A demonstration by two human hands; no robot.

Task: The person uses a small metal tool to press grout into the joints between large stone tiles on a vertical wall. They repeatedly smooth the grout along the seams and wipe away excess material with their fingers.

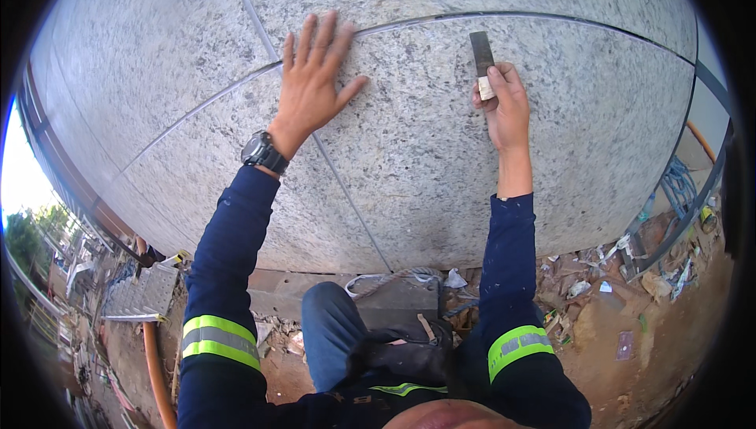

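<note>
In front of me stands a wall of speckled grey stone panels, split by narrow joints. My left hand lies with spread fingers against it, where a long horizontal joint meets vertical ones. It holds nothing, and a black watch circles that wrist. Between the thumb and fingers of my right hand is a flat, dark rectangular blade-like tool with a whitish wrapped lower end. The tool points upward, below the upper joint; whether it touches the stone I cannot tell.
Below the wall, a rope lies on a grey ledge by my knee. Rubble and scraps cover the ground at right. To the left are a metal plank and an orange pipe. Blue rope hangs by a dark frame at far right.
</note>
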